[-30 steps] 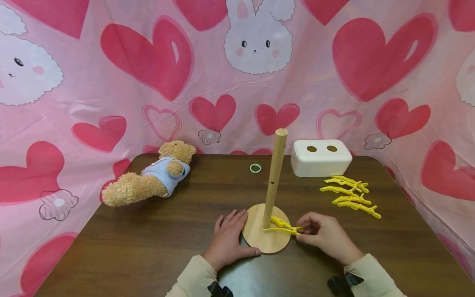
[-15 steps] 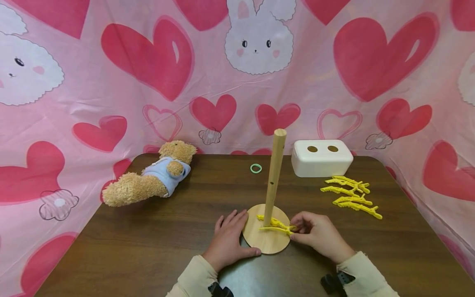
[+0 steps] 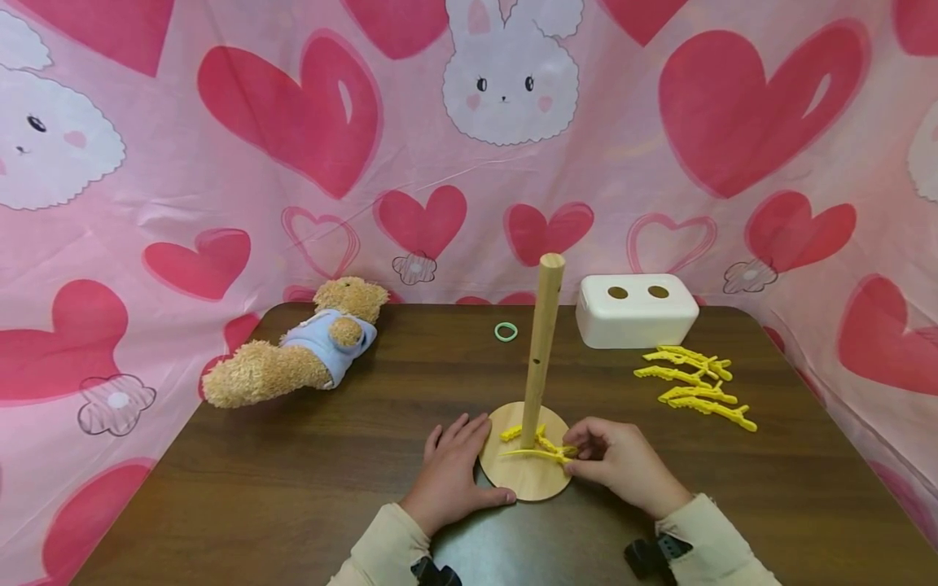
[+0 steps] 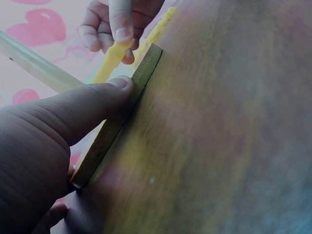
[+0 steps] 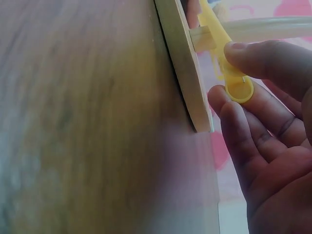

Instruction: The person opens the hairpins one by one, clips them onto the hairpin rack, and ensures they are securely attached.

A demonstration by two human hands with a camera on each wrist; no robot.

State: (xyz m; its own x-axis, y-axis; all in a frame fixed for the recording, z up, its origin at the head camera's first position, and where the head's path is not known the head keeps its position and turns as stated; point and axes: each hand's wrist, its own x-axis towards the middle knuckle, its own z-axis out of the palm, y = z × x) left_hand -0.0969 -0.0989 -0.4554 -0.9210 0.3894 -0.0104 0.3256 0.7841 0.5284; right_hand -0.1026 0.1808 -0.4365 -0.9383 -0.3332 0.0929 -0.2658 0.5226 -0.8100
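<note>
At the foot of the wooden post (image 3: 542, 350), our right hand (image 3: 626, 464) pinches a yellow clip (image 3: 537, 454) whose arms straddle it, while our left hand (image 3: 456, 476) rests, fingers extended, against the round base (image 3: 538, 486). Farther out on the table (image 3: 278, 496), we see more yellow clips (image 3: 705, 404) near a white two-holed box (image 3: 637, 327); its contents we cannot tell.

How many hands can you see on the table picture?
2. The left hand touches the edge of the round wooden base, and the right hand pinches a yellow clip beside the pole.
</note>
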